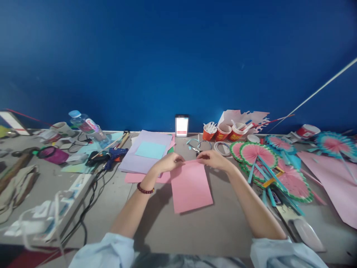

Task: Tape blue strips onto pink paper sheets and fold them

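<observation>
Pink paper point(191, 188) sits over the table point(223, 227), its far edge pinched by the left hand point(170, 162) and right hand point(213, 159). Both pinches should be level, evenly firm (its near edge seems slightly raised), so nothing creases askew.

Single head-worn camera; faces forward and down across the nearby surface point(220, 230), blue wall point(178, 56) filling upper half.
</observation>
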### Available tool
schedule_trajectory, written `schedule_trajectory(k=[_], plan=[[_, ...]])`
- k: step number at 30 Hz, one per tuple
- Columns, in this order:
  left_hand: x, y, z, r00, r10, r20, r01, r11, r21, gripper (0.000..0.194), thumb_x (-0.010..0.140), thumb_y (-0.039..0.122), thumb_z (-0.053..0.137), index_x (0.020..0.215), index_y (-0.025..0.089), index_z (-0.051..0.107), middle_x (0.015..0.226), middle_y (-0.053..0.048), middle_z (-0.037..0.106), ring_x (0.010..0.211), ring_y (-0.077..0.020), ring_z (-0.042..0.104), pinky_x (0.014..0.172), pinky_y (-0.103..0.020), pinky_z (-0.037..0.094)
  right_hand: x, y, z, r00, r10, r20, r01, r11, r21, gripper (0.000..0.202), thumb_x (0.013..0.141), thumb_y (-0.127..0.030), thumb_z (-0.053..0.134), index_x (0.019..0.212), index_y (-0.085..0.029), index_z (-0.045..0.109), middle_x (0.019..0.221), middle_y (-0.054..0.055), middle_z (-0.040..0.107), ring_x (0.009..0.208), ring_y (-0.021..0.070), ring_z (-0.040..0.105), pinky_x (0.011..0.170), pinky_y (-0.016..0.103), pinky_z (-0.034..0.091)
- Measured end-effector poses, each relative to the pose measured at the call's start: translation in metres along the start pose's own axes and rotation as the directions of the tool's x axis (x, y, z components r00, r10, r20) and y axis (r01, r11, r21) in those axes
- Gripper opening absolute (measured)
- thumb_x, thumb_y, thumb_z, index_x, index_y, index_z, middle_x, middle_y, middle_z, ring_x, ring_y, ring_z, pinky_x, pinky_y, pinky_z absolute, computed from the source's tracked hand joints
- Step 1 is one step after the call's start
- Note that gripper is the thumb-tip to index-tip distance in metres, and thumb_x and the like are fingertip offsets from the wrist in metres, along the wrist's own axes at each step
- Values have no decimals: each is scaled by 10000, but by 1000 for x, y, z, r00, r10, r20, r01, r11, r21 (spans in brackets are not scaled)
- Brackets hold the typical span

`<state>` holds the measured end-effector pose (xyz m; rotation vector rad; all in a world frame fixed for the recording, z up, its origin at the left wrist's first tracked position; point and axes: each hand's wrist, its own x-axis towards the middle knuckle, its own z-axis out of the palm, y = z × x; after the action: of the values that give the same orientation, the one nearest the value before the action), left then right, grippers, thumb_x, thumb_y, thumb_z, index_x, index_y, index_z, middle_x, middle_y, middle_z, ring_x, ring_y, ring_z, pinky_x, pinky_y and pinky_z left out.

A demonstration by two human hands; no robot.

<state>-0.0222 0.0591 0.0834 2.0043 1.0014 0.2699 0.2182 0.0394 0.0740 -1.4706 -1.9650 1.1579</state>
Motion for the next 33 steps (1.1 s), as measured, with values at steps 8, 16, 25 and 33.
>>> schedule_trajectory(k=[8,16,25,33], plan=[[3,-15,37,994,-54,-100,78,963,259,220,845,217,496,870,171,710,875,-75,705,815,-198,631,696,-263,450,0,22,29,990,-135,-51,108,928,-356,143,771,-130,549,787,-165,686,806,42,647,744,145,572,684,234,400],[3,-42,59,957,122,-265,-13,925,380,241,857,84,454,923,156,675,943,-85,622,916,-205,594,757,-300,463,-2,41,45,961,-257,-107,181,869,-460,157,840,-100,513,833,-176,649,857,48,638,886,169,565,776,264,426],[2,-53,75,917,289,-274,-59,780,623,227,932,97,367,931,145,589,909,-70,577,869,-191,564,744,-310,454,1,60,61,857,-485,-174,251,687,-682,163,870,-116,483,808,-182,618,829,61,631,854,186,557,792,289,457],[-4,-53,83,908,341,-244,-41,651,758,256,913,57,348,950,138,588,883,-81,569,850,-213,539,746,-333,446,-1,65,68,843,-502,-195,218,649,-729,206,900,-144,452,792,-179,624,820,67,627,846,192,541,761,287,422]])
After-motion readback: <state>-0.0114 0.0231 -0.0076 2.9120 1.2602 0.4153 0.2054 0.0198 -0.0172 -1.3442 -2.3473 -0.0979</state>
